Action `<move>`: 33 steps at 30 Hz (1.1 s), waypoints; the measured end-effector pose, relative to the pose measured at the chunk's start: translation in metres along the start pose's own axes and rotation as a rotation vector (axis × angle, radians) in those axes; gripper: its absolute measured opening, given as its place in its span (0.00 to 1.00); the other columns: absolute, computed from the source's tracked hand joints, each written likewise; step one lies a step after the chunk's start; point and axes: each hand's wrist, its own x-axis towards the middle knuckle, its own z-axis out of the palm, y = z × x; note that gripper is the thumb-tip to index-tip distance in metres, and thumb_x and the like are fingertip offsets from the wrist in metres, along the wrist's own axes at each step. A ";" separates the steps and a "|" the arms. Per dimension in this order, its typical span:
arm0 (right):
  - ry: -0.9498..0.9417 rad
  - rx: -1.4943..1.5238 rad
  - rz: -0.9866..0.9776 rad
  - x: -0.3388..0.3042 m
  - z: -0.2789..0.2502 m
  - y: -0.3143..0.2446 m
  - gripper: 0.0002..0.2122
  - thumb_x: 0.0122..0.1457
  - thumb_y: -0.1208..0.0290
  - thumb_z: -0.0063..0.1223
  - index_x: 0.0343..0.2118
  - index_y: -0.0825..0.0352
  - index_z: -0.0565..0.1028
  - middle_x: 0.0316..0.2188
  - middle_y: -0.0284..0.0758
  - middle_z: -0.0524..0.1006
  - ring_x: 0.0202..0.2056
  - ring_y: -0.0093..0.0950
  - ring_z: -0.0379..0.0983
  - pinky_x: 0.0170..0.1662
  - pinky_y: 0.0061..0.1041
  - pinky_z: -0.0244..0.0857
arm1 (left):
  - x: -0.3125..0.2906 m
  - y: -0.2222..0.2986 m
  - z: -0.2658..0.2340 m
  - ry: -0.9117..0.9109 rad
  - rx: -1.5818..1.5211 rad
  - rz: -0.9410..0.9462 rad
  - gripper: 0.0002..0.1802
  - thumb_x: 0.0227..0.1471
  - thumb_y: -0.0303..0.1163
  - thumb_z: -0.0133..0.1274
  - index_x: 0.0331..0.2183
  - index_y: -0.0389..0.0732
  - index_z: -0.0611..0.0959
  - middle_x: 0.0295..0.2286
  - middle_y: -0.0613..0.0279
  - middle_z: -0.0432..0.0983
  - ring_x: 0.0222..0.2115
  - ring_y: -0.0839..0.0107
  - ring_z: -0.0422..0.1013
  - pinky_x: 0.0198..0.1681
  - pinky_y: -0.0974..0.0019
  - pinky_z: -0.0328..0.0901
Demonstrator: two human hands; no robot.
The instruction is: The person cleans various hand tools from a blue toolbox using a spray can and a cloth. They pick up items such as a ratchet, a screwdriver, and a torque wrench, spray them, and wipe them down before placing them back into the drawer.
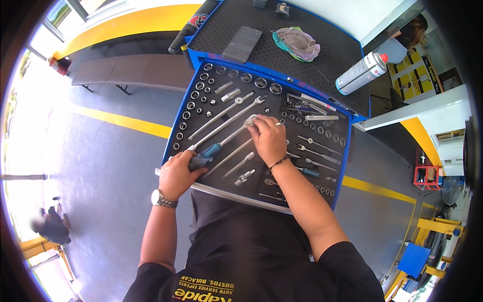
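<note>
Wrench: A ratchet wrench [235, 135] lies slantwise in an open tool drawer [236, 198], its head near the middle and its blue-grey handle toward the left front corner. Whether it is raised off the dark lining cannot be told.
Left hand: The person's left hand [177, 173], a steel watch [163, 200] at its wrist, curls over the end of the handle in an apparent grasp.
Right hand: The right hand [270, 138] meets the wrench's head with thumb and fingertips, seemingly in a light pinch.
Wrench work: The step in hand appears to be two-handed handling of the wrench among its neighbours.
Next move: Any shift would likely call for both hands acting together, head and handle kept level, clear of the long bar [230, 121] just beside it.
Drawer: Sockets [199, 85] line the left side and the back; smaller tools crowd the right.
Tabletop: Beyond the drawer, the black tabletop [221, 30] carries a dark flat slab [242, 44], a bunched cloth [298, 44] and a spray can [361, 74].
</note>
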 end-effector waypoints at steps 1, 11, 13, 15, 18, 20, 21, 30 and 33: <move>-0.027 -0.003 0.016 0.000 -0.002 -0.001 0.12 0.51 0.65 0.63 0.37 0.62 0.81 0.42 0.31 0.78 0.45 0.32 0.74 0.47 0.36 0.65 | 0.001 0.000 -0.001 -0.025 -0.030 -0.007 0.19 0.44 0.39 0.66 0.38 0.42 0.80 0.29 0.58 0.80 0.34 0.55 0.76 0.37 0.55 0.69; -0.162 -0.080 -0.128 -0.002 -0.015 -0.004 0.14 0.56 0.65 0.56 0.45 0.59 0.79 0.49 0.35 0.74 0.47 0.32 0.72 0.48 0.38 0.63 | 0.007 0.006 0.011 -0.040 0.032 0.020 0.12 0.49 0.37 0.60 0.32 0.42 0.77 0.27 0.53 0.78 0.31 0.50 0.76 0.33 0.51 0.69; -0.219 -0.120 -0.142 -0.001 -0.021 -0.007 0.16 0.57 0.64 0.56 0.48 0.59 0.78 0.51 0.35 0.73 0.48 0.32 0.72 0.48 0.40 0.63 | 0.009 0.005 0.007 -0.096 0.006 -0.022 0.12 0.50 0.38 0.60 0.32 0.41 0.77 0.28 0.52 0.79 0.32 0.49 0.76 0.35 0.50 0.69; -0.269 -0.151 -0.145 -0.002 -0.026 -0.011 0.17 0.59 0.62 0.55 0.51 0.58 0.76 0.53 0.36 0.72 0.50 0.34 0.70 0.50 0.42 0.62 | 0.014 0.008 0.002 -0.180 0.009 -0.093 0.12 0.51 0.38 0.60 0.32 0.40 0.77 0.28 0.53 0.80 0.32 0.49 0.76 0.36 0.51 0.69; -0.340 -0.182 -0.120 -0.003 -0.028 -0.014 0.20 0.61 0.59 0.52 0.55 0.58 0.74 0.56 0.40 0.69 0.55 0.36 0.66 0.56 0.44 0.59 | 0.018 0.011 0.005 -0.172 0.053 -0.190 0.18 0.51 0.43 0.61 0.35 0.40 0.75 0.28 0.47 0.80 0.33 0.46 0.76 0.36 0.49 0.69; -0.392 -0.200 -0.082 0.000 -0.030 -0.019 0.21 0.62 0.57 0.51 0.56 0.58 0.73 0.57 0.41 0.67 0.58 0.38 0.64 0.58 0.44 0.58 | 0.016 0.019 0.006 -0.146 0.083 -0.255 0.24 0.48 0.47 0.63 0.37 0.39 0.74 0.28 0.44 0.80 0.34 0.45 0.77 0.38 0.48 0.70; -0.383 -0.173 -0.085 -0.002 -0.029 -0.017 0.21 0.62 0.57 0.51 0.56 0.58 0.73 0.58 0.41 0.67 0.58 0.39 0.64 0.58 0.45 0.57 | 0.014 0.019 0.009 -0.139 0.089 -0.249 0.26 0.47 0.48 0.63 0.36 0.38 0.73 0.28 0.45 0.80 0.34 0.45 0.77 0.39 0.48 0.70; -0.174 0.367 0.132 -0.034 -0.099 -0.002 0.15 0.59 0.71 0.53 0.48 0.68 0.76 0.48 0.43 0.74 0.47 0.42 0.73 0.51 0.36 0.68 | 0.002 -0.013 0.007 0.157 -0.425 -0.233 0.19 0.57 0.40 0.55 0.41 0.34 0.74 0.31 0.47 0.80 0.33 0.54 0.77 0.40 0.58 0.69; -0.219 0.385 0.126 -0.053 -0.115 -0.003 0.11 0.58 0.71 0.54 0.42 0.67 0.79 0.42 0.40 0.77 0.44 0.41 0.74 0.48 0.35 0.69 | -0.005 0.009 -0.008 0.108 -0.355 -0.310 0.16 0.58 0.39 0.54 0.39 0.34 0.76 0.32 0.49 0.79 0.33 0.60 0.76 0.38 0.59 0.68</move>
